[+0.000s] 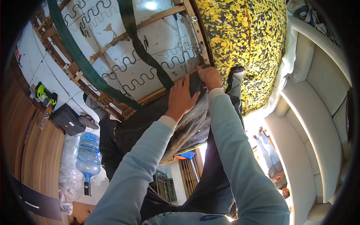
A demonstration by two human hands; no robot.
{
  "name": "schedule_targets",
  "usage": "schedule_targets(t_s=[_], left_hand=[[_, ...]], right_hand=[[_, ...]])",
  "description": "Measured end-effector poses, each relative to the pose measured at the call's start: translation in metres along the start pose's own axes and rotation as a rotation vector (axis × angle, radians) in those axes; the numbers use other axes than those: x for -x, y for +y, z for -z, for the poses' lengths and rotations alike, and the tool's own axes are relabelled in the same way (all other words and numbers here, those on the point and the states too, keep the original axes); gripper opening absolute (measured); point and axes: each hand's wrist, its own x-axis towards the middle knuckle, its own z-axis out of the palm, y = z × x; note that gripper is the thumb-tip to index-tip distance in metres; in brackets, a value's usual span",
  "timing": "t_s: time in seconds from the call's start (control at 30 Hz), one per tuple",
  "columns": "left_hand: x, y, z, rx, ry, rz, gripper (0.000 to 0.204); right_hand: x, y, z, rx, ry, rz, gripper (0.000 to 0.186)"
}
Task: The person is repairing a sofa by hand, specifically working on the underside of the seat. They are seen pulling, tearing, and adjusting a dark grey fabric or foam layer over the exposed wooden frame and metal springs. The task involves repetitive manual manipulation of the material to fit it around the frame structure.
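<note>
My left hand (182, 97) lies on dark fabric (138, 125) with its fingers stretched out, beside a wooden furniture frame (161, 18). To its right, my right hand (210, 78) has its fingers curled on the fabric's edge at the frame's rail, near the corner; the fingertips are partly hidden. The frame carries zigzag metal springs (131, 60) and dark green webbing straps (75, 56). A yellow and black speckled foam piece (258, 37) stands right of it. My legs and socked feet flank the dark fabric.
At the left are a green cordless drill (45, 93), a black case (66, 122), a water jug (87, 153) and wooden panels (41, 161). Pale upholstered sofas (318, 93) line the right. Another person (273, 165) appears in the gap beside them.
</note>
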Motion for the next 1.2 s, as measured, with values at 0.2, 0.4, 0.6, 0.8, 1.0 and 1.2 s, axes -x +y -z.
schedule_targets(t_s=[0.2,0.4,0.6,0.8,1.0,1.2], left_hand=[[-0.005,0.036,-0.034,-0.113,-0.021,0.020,0.033],[0.001,0.036,-0.043,-0.127,0.036,-0.014,0.022],[0.040,0.029,-0.053,-0.116,-0.137,-0.168,0.020],[0.038,0.030,-0.064,-0.156,-0.186,-0.154,0.032],[0.033,0.029,-0.047,-0.306,-0.179,-0.145,0.054],[0.075,-0.006,0.002,-0.395,-0.232,0.138,0.076]], right_hand=[[-0.038,0.065,-0.032,-0.153,0.208,0.330,0.062],[-0.041,0.093,-0.058,-0.837,0.024,0.430,0.049],[0.004,0.141,-0.099,-1.331,0.085,0.346,0.043],[-0.001,0.166,-0.126,-1.225,0.164,0.101,0.044],[-0.037,0.169,-0.127,-0.736,0.132,0.171,0.049],[-0.049,0.144,-0.102,-0.714,0.067,-0.111,0.062]])
